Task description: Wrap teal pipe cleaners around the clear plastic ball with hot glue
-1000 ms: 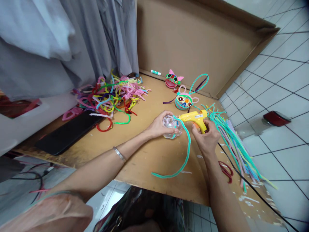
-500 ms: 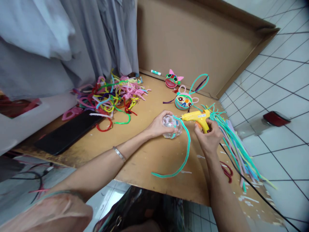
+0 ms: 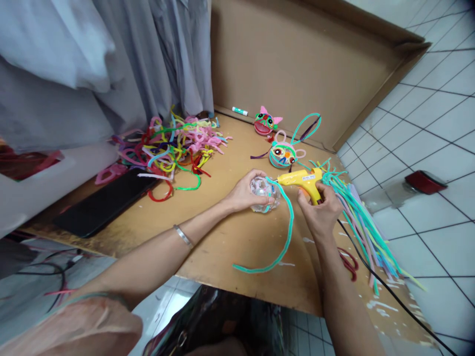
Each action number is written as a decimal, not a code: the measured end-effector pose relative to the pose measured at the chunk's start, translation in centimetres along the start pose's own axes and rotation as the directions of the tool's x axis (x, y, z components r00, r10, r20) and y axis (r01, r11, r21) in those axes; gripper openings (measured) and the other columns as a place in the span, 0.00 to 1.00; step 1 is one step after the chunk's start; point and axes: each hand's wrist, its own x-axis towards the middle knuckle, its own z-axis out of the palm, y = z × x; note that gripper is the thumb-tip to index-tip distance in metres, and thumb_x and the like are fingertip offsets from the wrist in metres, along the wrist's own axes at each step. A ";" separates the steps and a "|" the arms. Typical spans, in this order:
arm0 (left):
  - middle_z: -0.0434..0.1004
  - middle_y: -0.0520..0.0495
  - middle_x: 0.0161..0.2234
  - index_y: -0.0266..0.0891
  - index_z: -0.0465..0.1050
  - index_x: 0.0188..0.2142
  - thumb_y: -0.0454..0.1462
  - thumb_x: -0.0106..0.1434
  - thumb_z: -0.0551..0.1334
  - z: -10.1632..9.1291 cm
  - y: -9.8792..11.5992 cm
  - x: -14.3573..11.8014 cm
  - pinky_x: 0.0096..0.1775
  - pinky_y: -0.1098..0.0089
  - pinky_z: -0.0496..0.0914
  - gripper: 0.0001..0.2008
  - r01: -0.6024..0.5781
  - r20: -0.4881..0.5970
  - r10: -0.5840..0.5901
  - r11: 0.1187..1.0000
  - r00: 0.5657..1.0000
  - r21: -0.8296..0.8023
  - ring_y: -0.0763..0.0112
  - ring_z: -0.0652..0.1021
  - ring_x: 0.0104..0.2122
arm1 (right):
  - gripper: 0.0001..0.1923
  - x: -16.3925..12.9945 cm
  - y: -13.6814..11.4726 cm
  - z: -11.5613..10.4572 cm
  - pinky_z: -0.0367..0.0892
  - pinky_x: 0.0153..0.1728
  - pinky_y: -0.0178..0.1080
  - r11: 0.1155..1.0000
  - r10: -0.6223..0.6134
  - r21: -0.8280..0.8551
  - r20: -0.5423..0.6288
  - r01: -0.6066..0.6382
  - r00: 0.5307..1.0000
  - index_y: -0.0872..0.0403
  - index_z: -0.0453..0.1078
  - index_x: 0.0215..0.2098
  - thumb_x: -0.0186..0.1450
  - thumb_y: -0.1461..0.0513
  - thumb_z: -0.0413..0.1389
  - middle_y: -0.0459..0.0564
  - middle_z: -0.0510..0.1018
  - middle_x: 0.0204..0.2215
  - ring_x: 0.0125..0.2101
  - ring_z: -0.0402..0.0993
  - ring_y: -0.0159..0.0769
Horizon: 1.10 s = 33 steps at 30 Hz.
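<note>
Left hand (image 3: pixel 245 192) cupped in grip, left forearm (image 3: pixel 156 252) slanting inward; right hand (image 3: pixel 321 207) curled.

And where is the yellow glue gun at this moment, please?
In the head view, the yellow glue gun is right of centre, in the right hand, pointing toward the clear round object in the left hand.

From here I'm counting one glue gun (image 3: pixel 297 178), one clear ball (image 3: pixel 260 188), one turquoise strand (image 3: pixel 290 225) touching it, two animal-faced ornaments (image 3: pixel 282 156), one white-and-green tube (image 3: pixel 239 111), one black slab (image 3: pixel 107 203), two pipe-cleaner piles (image 3: pixel 178 143).
</note>
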 end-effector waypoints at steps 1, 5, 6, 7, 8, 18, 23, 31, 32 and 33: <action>0.72 0.52 0.39 0.40 0.66 0.47 0.42 0.40 0.74 0.0 0.0 0.0 0.42 0.70 0.68 0.34 -0.006 -0.001 0.006 1.000 1.000 0.003 0.70 0.72 0.37 | 0.19 0.0 0.0 0.0 0.72 0.34 0.42 1.000 -0.003 0.004 0.004 0.003 1.000 0.54 0.71 0.38 0.55 0.49 0.59 0.51 0.80 0.31 0.30 0.75 0.40; 0.72 0.51 0.39 0.40 0.67 0.48 0.43 0.41 0.75 0.1 0.1 -0.1 0.41 0.69 0.68 0.35 -0.019 -0.006 0.019 0.999 1.000 0.038 0.69 0.73 0.37 | 0.19 0.1 -0.1 -0.1 0.72 0.34 0.42 1.000 -0.011 0.025 0.017 0.011 1.000 0.54 0.71 0.38 0.56 0.49 0.59 0.52 0.79 0.31 0.30 0.75 0.40; 0.73 0.51 0.39 0.40 0.67 0.47 0.43 0.41 0.75 0.1 0.1 -0.1 0.41 0.69 0.68 0.35 -0.016 -0.008 0.017 0.999 1.000 0.046 0.69 0.73 0.37 | 0.19 0.1 -0.1 -0.2 0.72 0.33 0.42 1.000 -0.010 0.029 0.024 0.010 1.000 0.54 0.71 0.38 0.56 0.49 0.59 0.52 0.79 0.30 0.29 0.75 0.40; 0.73 0.51 0.39 0.40 0.67 0.47 0.44 0.40 0.75 0.2 0.2 -0.2 0.41 0.69 0.69 0.35 -0.013 -0.009 0.014 0.999 1.000 0.051 0.68 0.73 0.37 | 0.19 0.1 -0.1 -0.2 0.71 0.33 0.42 1.000 -0.009 0.030 0.031 0.008 0.999 0.54 0.71 0.38 0.56 0.49 0.59 0.51 0.79 0.30 0.28 0.74 0.39; 0.73 0.51 0.39 0.40 0.67 0.47 0.44 0.40 0.75 0.2 0.2 -0.2 0.42 0.69 0.69 0.35 -0.013 -0.009 0.013 0.998 1.000 0.053 0.68 0.74 0.38 | 0.19 0.1 -0.1 -0.3 0.71 0.32 0.41 1.000 -0.008 0.028 0.037 0.007 0.999 0.54 0.71 0.38 0.56 0.49 0.59 0.51 0.79 0.29 0.27 0.74 0.38; 0.75 0.48 0.43 0.40 0.68 0.47 0.43 0.41 0.76 -0.1 0.1 -0.1 0.46 0.65 0.70 0.33 -0.070 -0.024 0.073 0.991 0.997 0.114 0.64 0.76 0.42 | 0.18 0.3 -0.1 -0.5 0.71 0.30 0.40 0.998 -0.027 0.053 0.042 0.025 0.999 0.54 0.72 0.37 0.56 0.50 0.60 0.49 0.79 0.29 0.25 0.73 0.37; 0.74 0.48 0.43 0.40 0.69 0.47 0.43 0.41 0.75 -0.1 0.1 -0.1 0.47 0.64 0.70 0.33 -0.075 -0.028 0.079 0.989 0.996 0.131 0.63 0.75 0.43 | 0.18 0.3 -0.1 -0.6 0.71 0.30 0.40 0.997 -0.033 0.070 0.041 0.030 0.999 0.55 0.72 0.37 0.56 0.50 0.60 0.49 0.79 0.29 0.26 0.73 0.37; 0.75 0.48 0.42 0.40 0.69 0.47 0.42 0.41 0.76 -0.3 -0.1 0.1 0.48 0.63 0.70 0.33 -0.075 -0.035 0.080 0.988 0.996 0.132 0.63 0.76 0.43 | 0.18 0.3 -0.1 -0.6 0.70 0.29 0.39 0.997 -0.035 0.067 0.045 0.032 0.998 0.55 0.73 0.38 0.56 0.51 0.60 0.49 0.79 0.28 0.24 0.72 0.35; 0.75 0.48 0.42 0.40 0.69 0.47 0.42 0.41 0.76 -0.3 -0.1 0.1 0.48 0.63 0.70 0.33 -0.079 -0.036 0.084 0.988 0.996 0.131 0.63 0.76 0.43 | 0.18 0.3 0.0 -0.5 0.70 0.29 0.39 0.997 -0.036 0.065 0.044 0.033 0.998 0.55 0.72 0.38 0.56 0.51 0.61 0.49 0.79 0.28 0.24 0.72 0.35; 0.75 0.48 0.43 0.40 0.69 0.47 0.42 0.41 0.75 -0.3 -0.2 0.1 0.48 0.63 0.70 0.33 -0.082 -0.040 0.087 0.988 0.995 0.130 0.63 0.76 0.43 | 0.17 0.3 0.1 -0.5 0.70 0.29 0.39 0.997 -0.039 0.065 0.044 0.036 0.998 0.55 0.72 0.38 0.56 0.51 0.61 0.49 0.79 0.28 0.24 0.72 0.35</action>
